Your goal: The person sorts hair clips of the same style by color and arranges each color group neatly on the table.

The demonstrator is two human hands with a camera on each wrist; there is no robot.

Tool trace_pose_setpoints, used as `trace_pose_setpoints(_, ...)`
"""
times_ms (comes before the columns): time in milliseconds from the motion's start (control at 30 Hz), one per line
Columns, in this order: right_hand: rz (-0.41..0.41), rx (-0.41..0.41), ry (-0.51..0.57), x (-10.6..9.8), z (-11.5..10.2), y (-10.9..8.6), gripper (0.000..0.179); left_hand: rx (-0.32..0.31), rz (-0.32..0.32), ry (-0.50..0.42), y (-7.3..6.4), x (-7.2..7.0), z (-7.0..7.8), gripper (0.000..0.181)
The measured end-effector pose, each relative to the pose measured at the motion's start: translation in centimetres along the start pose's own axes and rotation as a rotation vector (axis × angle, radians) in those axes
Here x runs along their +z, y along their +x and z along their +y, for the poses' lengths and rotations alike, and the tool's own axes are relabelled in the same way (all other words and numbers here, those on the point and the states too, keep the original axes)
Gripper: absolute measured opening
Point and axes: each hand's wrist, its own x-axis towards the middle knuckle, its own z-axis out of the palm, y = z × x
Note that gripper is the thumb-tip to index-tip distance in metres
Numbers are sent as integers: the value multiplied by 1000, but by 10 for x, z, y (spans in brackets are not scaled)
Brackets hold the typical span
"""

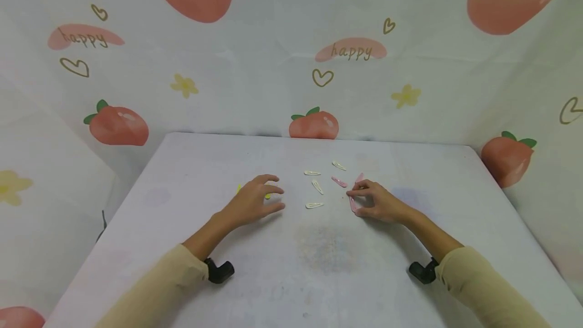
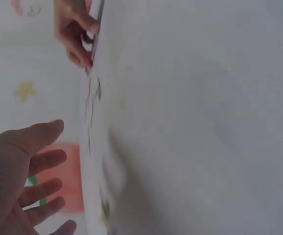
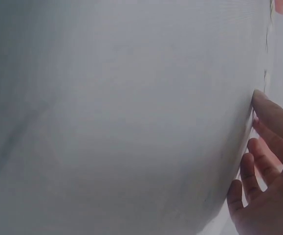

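My left hand (image 1: 252,199) hovers over the table with fingers spread and nothing in them. Yellow hair clips (image 1: 267,197) lie beneath it, partly hidden by the hand. The right hand (image 1: 378,202) is low at the tabletop, its thumb and index finger at the two ends of a pink hair clip (image 1: 352,204), which they pinch. A second pink hair clip (image 1: 339,181) lies just left of that hand, and another pink one (image 1: 360,177) shows behind its fingers. In the right wrist view the thumb and curved fingers (image 3: 266,161) meet the table surface.
Several cream-white hair clips (image 1: 314,205) are scattered between the two hands. The white table (image 1: 309,277) has faint stains near its middle. A cloth printed with peaches (image 1: 314,124) hangs behind and beside it. Black wrist cameras (image 1: 219,271) stick out below both sleeves.
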Motion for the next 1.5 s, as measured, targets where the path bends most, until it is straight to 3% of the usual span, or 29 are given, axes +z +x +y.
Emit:
trace_pose_setpoints(100, 0, 3, 5, 1, 1, -1, 46, 7, -23, 5, 27, 14, 16, 34)
trace_pose_setpoints(267, 0, -3, 13, 1, 2, -2, 48, -40, -34, 46, 67, 39, 39, 37)
trace_pose_setpoints(500, 4, -23, 6, 3, 2, -1, 47, -124, -60, 127, 101, 68, 60, 43)
trace_pose_setpoints(667, 10, -43, 4, 2, 1, 0, 47, -168, -60, 161, 112, 78, 67, 42)
trace_pose_setpoints(933, 1, -28, -4, 1, 1, 0, 47, -138, -30, 179, 122, 87, 68, 49)
trace_pose_setpoints(1333, -8, -30, 4, 0, 3, 2, 47, -160, -166, 92, 134, 81, 62, 57)
trace_pose_setpoints(1500, -4, -44, 0, 0, 5, 2, 46, -149, -172, 72, 136, 79, 62, 54)
